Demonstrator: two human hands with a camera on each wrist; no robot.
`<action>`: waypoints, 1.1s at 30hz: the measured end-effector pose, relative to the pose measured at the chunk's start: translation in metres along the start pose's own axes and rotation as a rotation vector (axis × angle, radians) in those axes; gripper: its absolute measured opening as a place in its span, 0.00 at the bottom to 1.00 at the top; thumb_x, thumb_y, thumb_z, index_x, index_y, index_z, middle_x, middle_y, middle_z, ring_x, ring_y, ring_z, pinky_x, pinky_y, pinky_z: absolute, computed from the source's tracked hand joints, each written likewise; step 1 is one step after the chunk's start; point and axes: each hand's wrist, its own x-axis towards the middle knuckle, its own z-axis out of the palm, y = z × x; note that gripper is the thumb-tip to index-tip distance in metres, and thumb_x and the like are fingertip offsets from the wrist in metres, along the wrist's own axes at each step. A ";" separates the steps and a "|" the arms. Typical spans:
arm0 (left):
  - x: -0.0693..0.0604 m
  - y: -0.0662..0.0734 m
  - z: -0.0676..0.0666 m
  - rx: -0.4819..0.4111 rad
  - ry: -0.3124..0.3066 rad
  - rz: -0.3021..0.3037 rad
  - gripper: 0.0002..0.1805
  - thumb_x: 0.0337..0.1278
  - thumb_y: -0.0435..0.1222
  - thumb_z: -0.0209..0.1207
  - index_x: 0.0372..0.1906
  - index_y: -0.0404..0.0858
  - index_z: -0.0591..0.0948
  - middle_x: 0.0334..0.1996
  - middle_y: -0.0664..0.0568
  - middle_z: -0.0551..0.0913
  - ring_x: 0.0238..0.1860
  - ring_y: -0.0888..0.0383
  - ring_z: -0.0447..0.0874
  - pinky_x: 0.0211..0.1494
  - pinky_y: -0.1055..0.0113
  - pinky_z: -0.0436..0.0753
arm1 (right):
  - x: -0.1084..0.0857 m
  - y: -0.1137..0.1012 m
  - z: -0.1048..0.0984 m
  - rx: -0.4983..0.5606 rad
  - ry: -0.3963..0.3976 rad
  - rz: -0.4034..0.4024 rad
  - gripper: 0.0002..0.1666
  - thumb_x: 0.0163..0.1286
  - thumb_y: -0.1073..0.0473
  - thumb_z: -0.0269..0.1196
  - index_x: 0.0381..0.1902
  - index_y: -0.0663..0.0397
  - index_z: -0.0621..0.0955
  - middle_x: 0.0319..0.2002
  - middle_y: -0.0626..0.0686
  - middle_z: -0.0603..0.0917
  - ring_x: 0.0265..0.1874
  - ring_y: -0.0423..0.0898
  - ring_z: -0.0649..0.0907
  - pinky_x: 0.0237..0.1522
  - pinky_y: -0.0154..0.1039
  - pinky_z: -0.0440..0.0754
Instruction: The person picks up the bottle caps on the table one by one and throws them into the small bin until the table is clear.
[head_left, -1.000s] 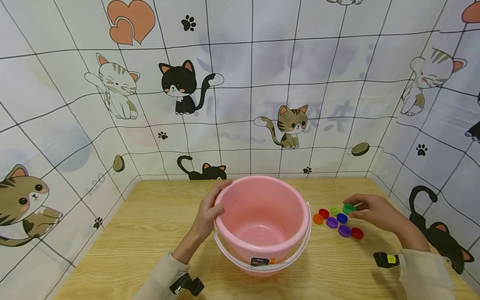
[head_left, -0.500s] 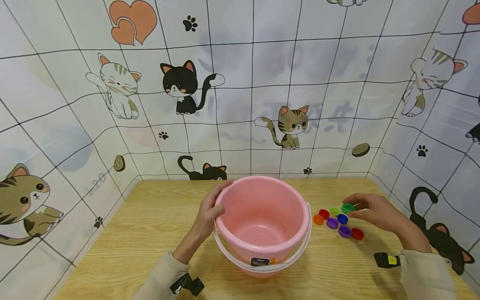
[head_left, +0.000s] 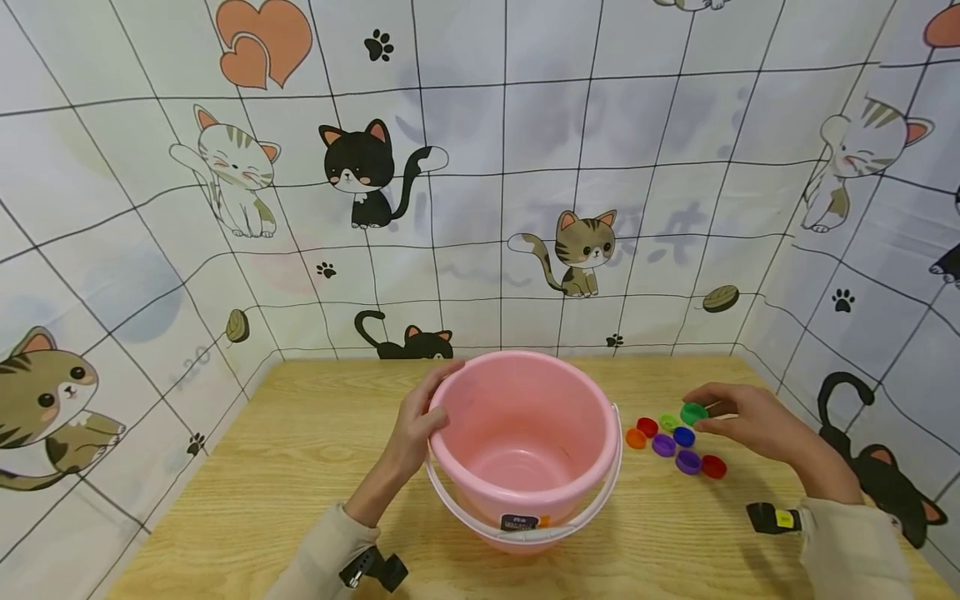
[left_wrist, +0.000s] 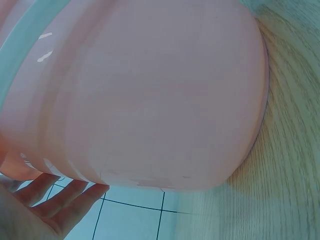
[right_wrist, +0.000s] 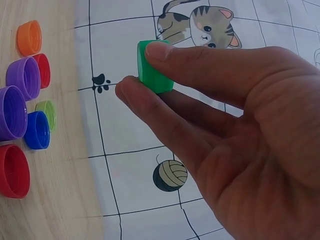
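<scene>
Our right hand (head_left: 752, 422) pinches a green cap (head_left: 693, 413) in its grip at the right of the bench (head_left: 300, 475); the pink bucket (head_left: 525, 493) stands to the left, past the loose caps (head_left: 663, 446), our left hand (head_left: 412, 423) holding its far-left side.

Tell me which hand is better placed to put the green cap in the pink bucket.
Right, most likely: the right hand pinches the green cap, with the pink bucket to its left. The left hand is busy holding the bucket.
</scene>
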 end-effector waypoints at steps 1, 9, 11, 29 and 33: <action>0.000 0.000 0.000 0.000 0.000 0.000 0.42 0.43 0.31 0.46 0.74 0.36 0.71 0.65 0.36 0.79 0.55 0.40 0.80 0.52 0.63 0.86 | 0.000 -0.001 0.000 -0.001 0.000 -0.001 0.23 0.66 0.59 0.70 0.57 0.62 0.83 0.51 0.62 0.87 0.48 0.60 0.88 0.46 0.53 0.89; 0.000 -0.001 0.000 -0.007 -0.004 0.001 0.42 0.44 0.32 0.46 0.74 0.36 0.71 0.64 0.35 0.79 0.55 0.38 0.80 0.51 0.61 0.87 | 0.000 -0.004 0.002 -0.006 -0.011 -0.008 0.23 0.66 0.58 0.71 0.57 0.62 0.83 0.49 0.59 0.88 0.47 0.57 0.88 0.46 0.51 0.89; 0.000 -0.001 0.001 -0.007 -0.005 0.002 0.41 0.44 0.32 0.46 0.74 0.37 0.71 0.64 0.35 0.79 0.55 0.38 0.80 0.51 0.61 0.88 | 0.000 -0.004 0.002 -0.010 -0.006 -0.013 0.23 0.66 0.58 0.71 0.57 0.61 0.83 0.49 0.59 0.88 0.47 0.56 0.88 0.45 0.50 0.89; -0.001 0.001 0.000 -0.003 -0.001 -0.004 0.42 0.44 0.31 0.46 0.74 0.37 0.70 0.65 0.37 0.78 0.56 0.39 0.80 0.53 0.61 0.87 | 0.000 -0.012 -0.001 -0.019 0.004 -0.054 0.23 0.66 0.59 0.71 0.57 0.59 0.84 0.48 0.58 0.89 0.48 0.58 0.89 0.46 0.50 0.89; 0.000 0.001 0.000 -0.005 -0.001 0.000 0.42 0.44 0.31 0.46 0.74 0.37 0.71 0.65 0.36 0.78 0.56 0.39 0.80 0.52 0.62 0.87 | 0.001 -0.015 0.000 -0.019 0.002 -0.057 0.24 0.66 0.59 0.71 0.58 0.60 0.83 0.49 0.59 0.89 0.48 0.58 0.89 0.47 0.51 0.89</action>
